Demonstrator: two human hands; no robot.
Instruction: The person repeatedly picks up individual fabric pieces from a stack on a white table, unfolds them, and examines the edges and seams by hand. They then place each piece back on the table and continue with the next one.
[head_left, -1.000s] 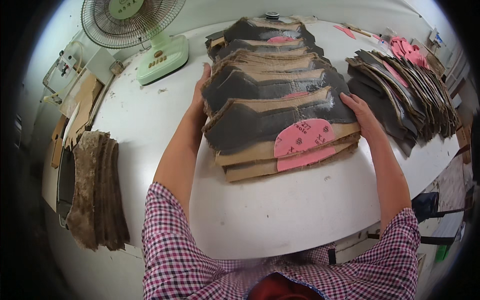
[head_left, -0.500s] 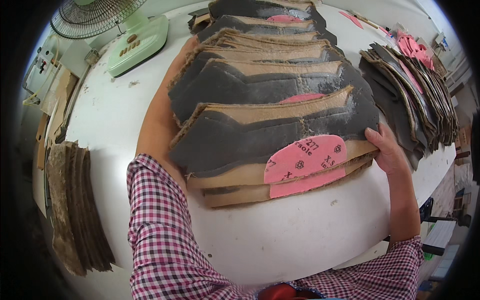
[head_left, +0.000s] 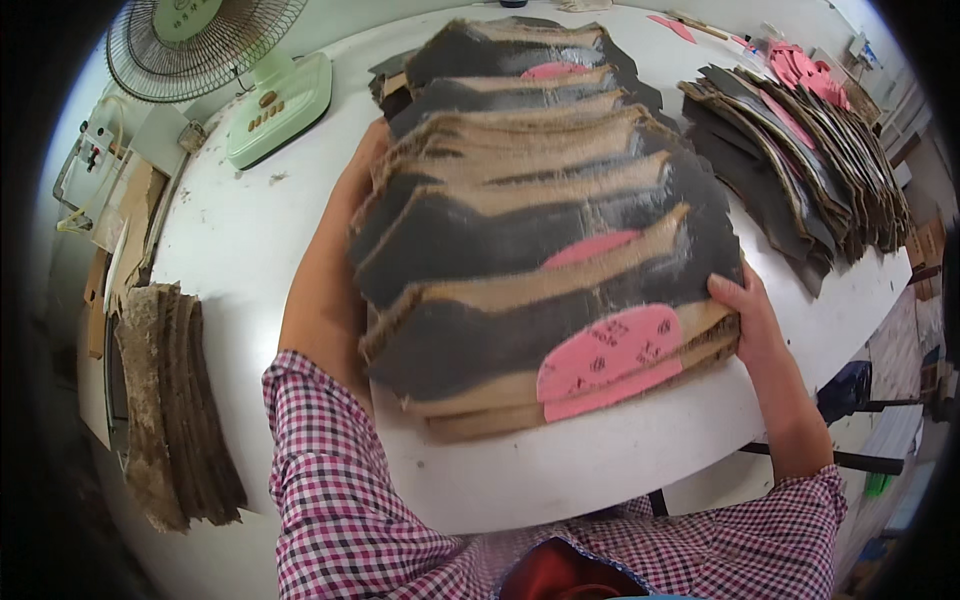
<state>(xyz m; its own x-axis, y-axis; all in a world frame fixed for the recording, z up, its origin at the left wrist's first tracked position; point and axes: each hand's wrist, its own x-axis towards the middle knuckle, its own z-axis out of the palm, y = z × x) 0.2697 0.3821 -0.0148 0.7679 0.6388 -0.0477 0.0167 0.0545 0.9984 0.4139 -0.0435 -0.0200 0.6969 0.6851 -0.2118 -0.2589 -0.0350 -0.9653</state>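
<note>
A long overlapping stack of fleece-backed leather pieces [head_left: 480, 345] lies in front of me, running away across the table. Each piece is dark grey with tan bands and fuzzy edges; some carry a rounded pink patch [head_left: 610, 355] with dark print. My right hand [head_left: 757, 315] is closed on the near right edge of the stack, thumb on top and fingers out of sight below. Along the stack's left side reaches my left forearm [head_left: 325, 280]. The left hand itself is hidden behind the pieces, so its fingers do not show.
Another fanned pile of similar pieces [head_left: 790, 180] lies at the right, with pink scraps [head_left: 805, 75] behind it. At far left stands a bundle of brown fuzzy pieces [head_left: 165, 400]. A green fan [head_left: 280, 110] occupies the back left of the white table [head_left: 480, 490].
The near end of the stack has shifted slightly down in the picture, my right hand along with it. The view has also moved, and the pieces look blurred. My right hand keeps its grip.
</note>
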